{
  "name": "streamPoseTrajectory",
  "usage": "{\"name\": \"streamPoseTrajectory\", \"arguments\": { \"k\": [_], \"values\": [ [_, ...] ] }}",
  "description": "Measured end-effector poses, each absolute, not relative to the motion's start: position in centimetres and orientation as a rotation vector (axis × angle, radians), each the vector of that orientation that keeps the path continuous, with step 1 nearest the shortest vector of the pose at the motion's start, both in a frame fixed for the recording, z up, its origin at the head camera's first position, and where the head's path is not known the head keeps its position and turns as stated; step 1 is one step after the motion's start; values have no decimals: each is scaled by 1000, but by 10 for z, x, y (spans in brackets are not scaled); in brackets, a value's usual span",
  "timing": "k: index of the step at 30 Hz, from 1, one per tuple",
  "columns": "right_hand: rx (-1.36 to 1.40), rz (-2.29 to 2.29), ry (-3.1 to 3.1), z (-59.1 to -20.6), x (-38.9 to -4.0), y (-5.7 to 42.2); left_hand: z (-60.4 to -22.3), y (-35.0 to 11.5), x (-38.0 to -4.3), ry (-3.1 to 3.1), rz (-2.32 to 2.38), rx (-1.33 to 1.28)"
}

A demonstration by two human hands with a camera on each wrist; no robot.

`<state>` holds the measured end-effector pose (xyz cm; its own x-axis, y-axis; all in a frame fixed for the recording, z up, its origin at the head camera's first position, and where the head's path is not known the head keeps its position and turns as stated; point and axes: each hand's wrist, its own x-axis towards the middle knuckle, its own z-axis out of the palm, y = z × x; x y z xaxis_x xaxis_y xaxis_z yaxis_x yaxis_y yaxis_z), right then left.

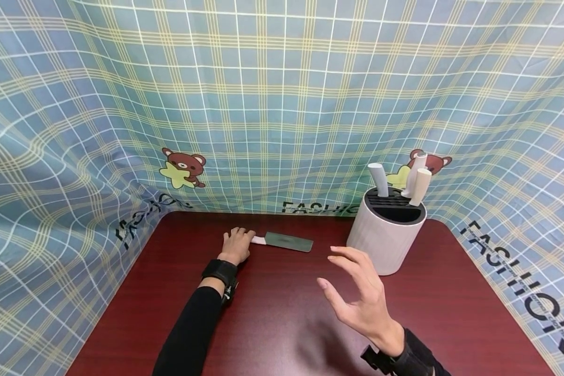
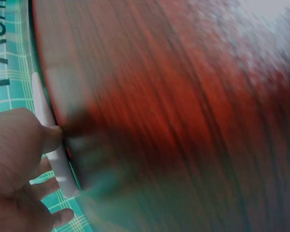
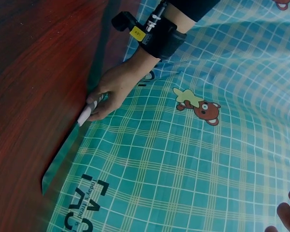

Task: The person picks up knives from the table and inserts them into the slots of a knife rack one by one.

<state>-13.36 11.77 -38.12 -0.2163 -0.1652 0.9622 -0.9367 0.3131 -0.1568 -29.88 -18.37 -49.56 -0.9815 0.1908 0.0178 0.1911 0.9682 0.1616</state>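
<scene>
My left hand (image 1: 236,245) reaches to the back left of the table and grips the pale handle of a cleaver (image 1: 289,242). The cleaver's broad blade points right. In the left wrist view the thumb lies across the white handle (image 2: 44,104), with the other fingers on its far side. The right wrist view also shows the fingers about this handle (image 3: 85,115). My right hand (image 1: 364,297) hangs above the table with fingers spread and nothing in it. Nearest to it is a white knife block (image 1: 380,245), just behind.
Several knife handles (image 1: 379,180) stick up from the block's dark slotted top, which has a wide opening in front. The dark red table (image 1: 282,292) is walled at the back and sides by a checked cloth (image 1: 272,104) printed with bears and lettering.
</scene>
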Motion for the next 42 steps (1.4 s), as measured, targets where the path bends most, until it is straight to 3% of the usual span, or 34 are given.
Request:
{"name": "streamPoseTrajectory", "arguments": {
  "k": [12, 42],
  "values": [
    [990, 1038, -1646, -385, -134, 121, -493, -184, -298, -3165, -258, -262],
    [956, 1076, -1677, -383, -132, 119, -496, -184, -284, -3116, -88, -438]
  ]
}}
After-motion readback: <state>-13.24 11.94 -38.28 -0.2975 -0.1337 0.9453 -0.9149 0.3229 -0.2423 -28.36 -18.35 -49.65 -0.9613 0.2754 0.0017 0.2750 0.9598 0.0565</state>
